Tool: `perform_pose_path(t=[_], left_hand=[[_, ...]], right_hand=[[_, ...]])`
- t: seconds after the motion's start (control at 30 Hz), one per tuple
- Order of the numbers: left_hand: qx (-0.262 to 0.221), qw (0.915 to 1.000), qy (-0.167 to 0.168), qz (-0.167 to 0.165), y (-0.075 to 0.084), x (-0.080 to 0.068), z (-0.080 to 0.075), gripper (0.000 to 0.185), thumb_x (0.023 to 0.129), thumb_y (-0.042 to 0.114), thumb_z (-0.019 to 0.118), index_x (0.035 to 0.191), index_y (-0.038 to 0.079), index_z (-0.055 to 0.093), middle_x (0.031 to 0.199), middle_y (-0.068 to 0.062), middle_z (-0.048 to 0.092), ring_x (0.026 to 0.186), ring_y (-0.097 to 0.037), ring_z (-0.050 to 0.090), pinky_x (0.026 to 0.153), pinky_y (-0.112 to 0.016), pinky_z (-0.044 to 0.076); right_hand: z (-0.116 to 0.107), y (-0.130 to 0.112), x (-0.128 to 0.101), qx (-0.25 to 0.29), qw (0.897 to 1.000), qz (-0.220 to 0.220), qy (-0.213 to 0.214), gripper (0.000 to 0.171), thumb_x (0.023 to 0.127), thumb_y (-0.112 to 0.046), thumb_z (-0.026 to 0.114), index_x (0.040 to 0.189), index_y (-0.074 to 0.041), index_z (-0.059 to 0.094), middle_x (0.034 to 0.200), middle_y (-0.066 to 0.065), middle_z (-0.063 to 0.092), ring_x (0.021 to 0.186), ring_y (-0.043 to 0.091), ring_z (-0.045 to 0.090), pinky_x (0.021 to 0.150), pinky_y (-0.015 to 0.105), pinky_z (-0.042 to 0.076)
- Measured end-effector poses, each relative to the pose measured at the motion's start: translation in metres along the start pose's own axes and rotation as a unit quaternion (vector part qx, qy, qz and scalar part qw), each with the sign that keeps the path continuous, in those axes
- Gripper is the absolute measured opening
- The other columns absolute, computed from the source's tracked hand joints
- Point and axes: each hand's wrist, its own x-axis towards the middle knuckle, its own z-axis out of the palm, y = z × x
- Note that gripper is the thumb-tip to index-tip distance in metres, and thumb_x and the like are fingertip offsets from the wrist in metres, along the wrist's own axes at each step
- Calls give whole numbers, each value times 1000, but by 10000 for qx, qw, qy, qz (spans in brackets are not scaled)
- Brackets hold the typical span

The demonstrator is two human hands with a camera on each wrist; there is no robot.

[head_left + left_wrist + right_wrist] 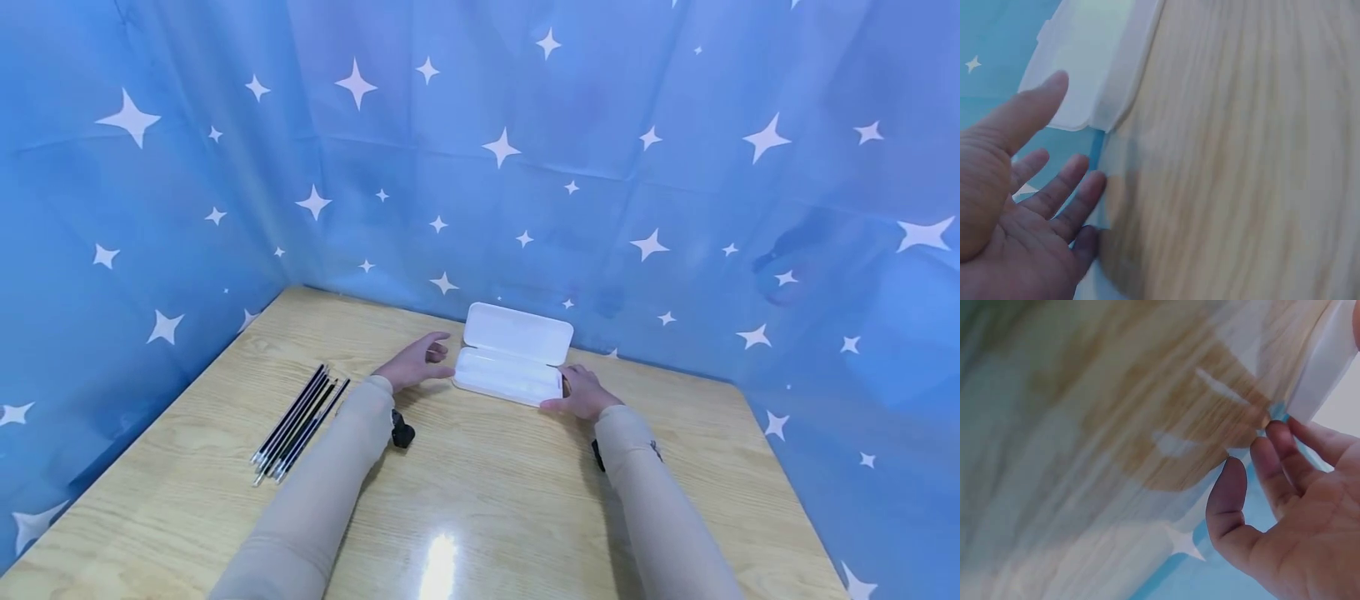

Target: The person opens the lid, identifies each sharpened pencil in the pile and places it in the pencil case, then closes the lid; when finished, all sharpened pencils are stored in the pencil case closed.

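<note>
A white pencil case (508, 375) lies on the table with its hinged lid (517, 332) raised against the curtain; no contents show in its tray. At its right end is my right hand (581, 393), thumb by the front corner and index finger at the end wall, holding that end. In the right wrist view, the other fingers of that hand (1310, 506) bend loosely near the tabletop. My left hand (415, 362) is beside the left end, fingers spread and holding nothing. The left wrist view shows its thumb (1029, 112) in front of the case (1094, 62); contact is unclear.
Several dark pencils (300, 425) lie side by side on the wooden table (495, 492), left of my left forearm. A blue curtain with white stars (525, 192) stands along the table's back and left edges. Light glares near the front.
</note>
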Motion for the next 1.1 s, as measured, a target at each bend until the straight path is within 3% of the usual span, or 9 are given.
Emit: perform_pose_path(t=[0.27,0.5,0.87,1.1], left_hand=[[822,9966,88,53,7,-19,-19,60,102,21,64,155,8,39,141,-18,55,127,-36,55,104,-50,46],[1068,9942,107,-70,12,-45,-38,63,101,18,66,156,7,38,143,-23,52,120,-36,60,86,-43,57],[1612,9868,149,-54,11,-76,-55,55,102,18,64,150,2,44,137,-24,56,117,-36,61,90,-46,54],[1805,9834,142,-107,8,-93,-66,52,102,19,63,148,0,46,132,-22,60,115,-36,62,89,-47,54]], right_hand=[[4,4,-2,74,9999,-113,-24,97,89,-53,75,156,3,31,156,33,27,143,53,22,114,66,25],[3,5,-2,-37,9998,-168,-48,102,88,-58,73,156,5,29,157,34,25,144,54,20,114,66,24],[-2,-1,-7,-184,9997,-138,-10,98,90,-50,75,155,7,29,156,35,26,143,54,23,114,65,27],[-2,2,-8,-126,9998,-125,16,101,89,-53,75,155,7,28,156,34,26,144,53,21,115,65,25]])
